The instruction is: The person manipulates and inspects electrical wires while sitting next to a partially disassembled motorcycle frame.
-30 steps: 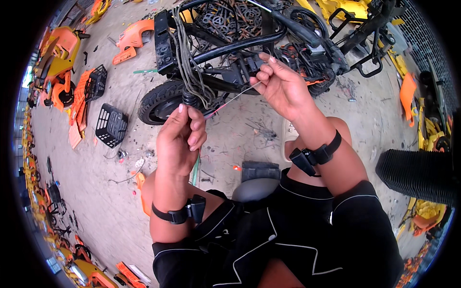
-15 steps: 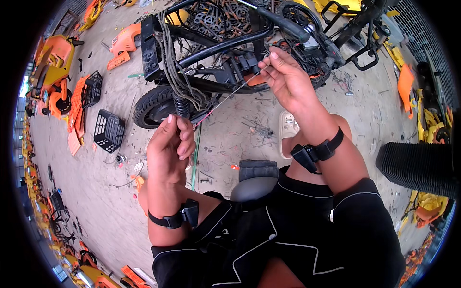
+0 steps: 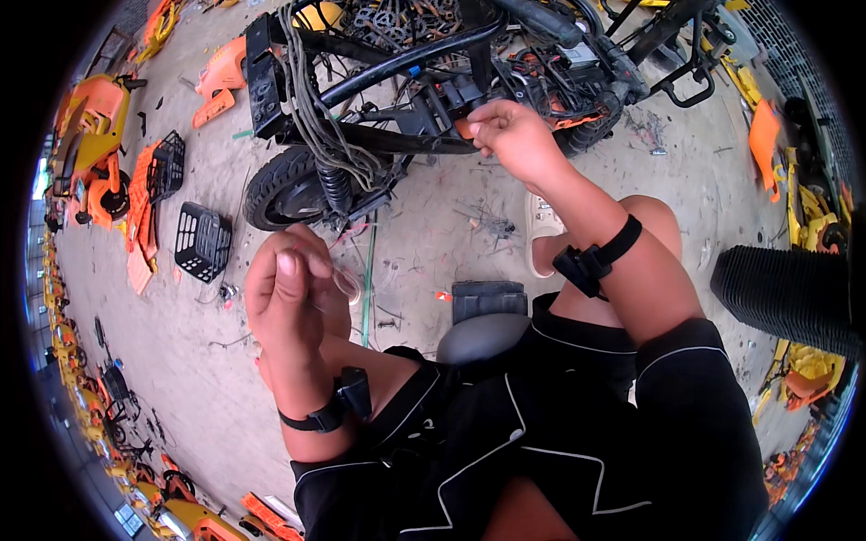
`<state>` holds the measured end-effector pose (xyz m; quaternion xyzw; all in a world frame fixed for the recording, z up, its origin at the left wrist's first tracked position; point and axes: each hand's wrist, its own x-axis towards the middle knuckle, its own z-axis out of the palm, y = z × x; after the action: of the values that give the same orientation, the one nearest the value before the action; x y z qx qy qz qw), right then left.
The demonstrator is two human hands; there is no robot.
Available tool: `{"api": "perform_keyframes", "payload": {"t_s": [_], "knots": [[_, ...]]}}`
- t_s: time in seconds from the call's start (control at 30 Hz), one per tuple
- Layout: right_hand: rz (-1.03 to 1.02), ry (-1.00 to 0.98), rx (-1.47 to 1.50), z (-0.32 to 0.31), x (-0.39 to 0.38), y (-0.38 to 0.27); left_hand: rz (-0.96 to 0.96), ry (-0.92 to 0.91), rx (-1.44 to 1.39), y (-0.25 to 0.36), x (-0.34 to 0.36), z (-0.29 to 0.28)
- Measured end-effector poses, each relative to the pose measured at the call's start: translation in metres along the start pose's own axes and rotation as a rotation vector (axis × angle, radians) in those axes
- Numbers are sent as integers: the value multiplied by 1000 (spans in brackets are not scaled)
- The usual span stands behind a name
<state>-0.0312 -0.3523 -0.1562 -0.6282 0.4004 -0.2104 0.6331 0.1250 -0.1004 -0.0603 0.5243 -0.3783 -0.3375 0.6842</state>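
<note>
A stripped black scooter frame (image 3: 410, 68) stands in front of me, with a bundle of grey-black cables (image 3: 311, 108) hanging over its left part, above the rear wheel (image 3: 287, 189). My right hand (image 3: 510, 135) is at the frame's lower middle, beside black components (image 3: 458, 93) and an orange piece. Its thumb and fingertips are pinched together; whatever lies between them is too small to make out. Nearer to me and to the left, my left hand (image 3: 290, 279) is raised with curled fingers, thumb against them. What it holds, if anything, is hidden.
A black plastic basket (image 3: 203, 242) lies on the floor to the left, near orange body panels (image 3: 142, 207). Wire scraps (image 3: 487, 219) litter the concrete. A black ribbed object (image 3: 780, 298) stands at the right. Rusty metal parts (image 3: 397, 22) are piled behind the frame.
The thin wire stretched between my hands half a second ago no longer shows. My left hand has moved down and left; the right has come slightly lower, toward the frame's components.
</note>
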Motion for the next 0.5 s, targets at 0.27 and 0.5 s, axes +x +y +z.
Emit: {"api": "perform_keyframes", "payload": {"t_s": [0.27,0.5], "knots": [[-551,38,-749,-6,-6,24,-307,278,-88,1,8,14],[-644,-587,-805,19,-52,-26,-422,291,-416,-13,11,10]]}}
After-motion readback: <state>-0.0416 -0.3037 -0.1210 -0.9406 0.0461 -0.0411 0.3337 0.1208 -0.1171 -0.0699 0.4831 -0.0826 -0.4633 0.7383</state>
